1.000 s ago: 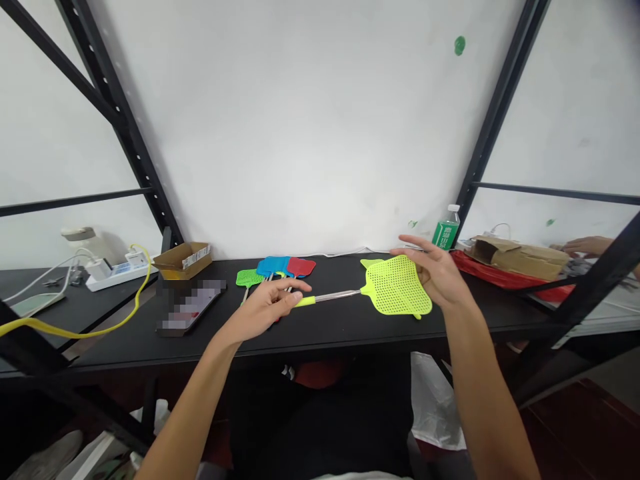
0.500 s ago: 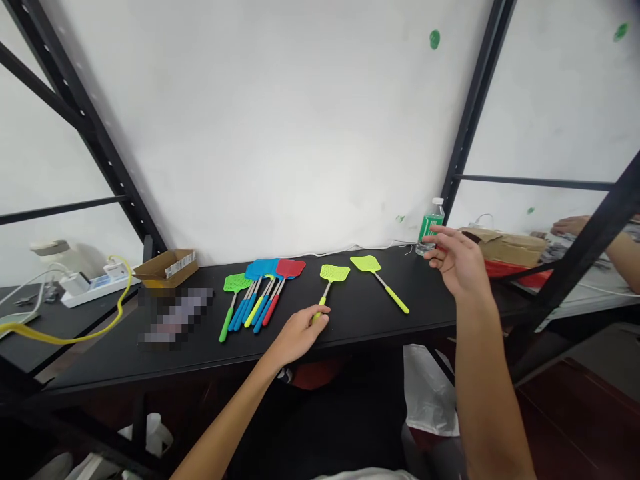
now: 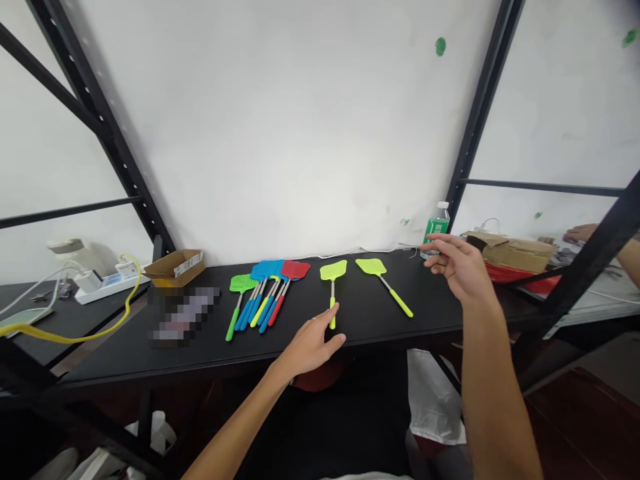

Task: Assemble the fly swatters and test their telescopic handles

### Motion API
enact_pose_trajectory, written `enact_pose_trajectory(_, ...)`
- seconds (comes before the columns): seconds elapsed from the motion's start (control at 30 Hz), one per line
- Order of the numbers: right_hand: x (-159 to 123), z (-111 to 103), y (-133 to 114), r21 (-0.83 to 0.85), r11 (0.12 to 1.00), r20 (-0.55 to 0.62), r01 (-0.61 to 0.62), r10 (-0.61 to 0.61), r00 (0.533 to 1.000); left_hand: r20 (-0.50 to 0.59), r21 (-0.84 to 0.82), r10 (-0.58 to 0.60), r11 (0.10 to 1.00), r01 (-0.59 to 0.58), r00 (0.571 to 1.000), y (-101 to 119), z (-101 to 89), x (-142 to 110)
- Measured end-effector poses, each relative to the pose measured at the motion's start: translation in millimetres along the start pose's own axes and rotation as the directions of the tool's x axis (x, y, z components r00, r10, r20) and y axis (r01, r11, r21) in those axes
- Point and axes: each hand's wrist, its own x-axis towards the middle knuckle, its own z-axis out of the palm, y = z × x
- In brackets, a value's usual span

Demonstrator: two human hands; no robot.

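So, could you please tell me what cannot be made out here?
Head view throughout:
Middle swatter's handle: partly behind the left grip; contact uncertain.
Bottle: lower part partly behind the right grip.
Pixelated item beside the open box: too blurred to identify.
Co-worker's arm: cut off by the right edge.

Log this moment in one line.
left hand: open, at nearest perforated yellow-green plastic flyswatter; right hand: open, holding nothing; multicoloured flyswatter cluster: on black tabletop

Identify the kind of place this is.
Probably a workshop or stockroom, though I can't be certain: black worktop within a perforated metal frame, a power strip at left, and several fly swatters laid out.
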Motion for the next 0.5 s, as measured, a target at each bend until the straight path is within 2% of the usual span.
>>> enact_pose_trajectory(0.17,5.3,-22.3,1.0,0.049,0.998,-0.055,0.030,-0.027,0.998,0.022,0.116,0.067,0.991,-0.069,0.998,1.7,10.7,7.7)
enact_pose_trajectory(0.37,4.1,-18.6,0.6,0.026,0.999,-0.054,0.030,-0.028,0.998,0.032,0.335,0.117,0.934,-0.121,0.993,21.1,35.6,34.3)
enact_pose_trajectory(0.5,4.7,-16.3,1.9,-0.003,1.000,-0.040,0.023,-0.024,0.999,0.021,0.442,0.085,0.893,-0.086,0.996,35.1,56.8,52.8)
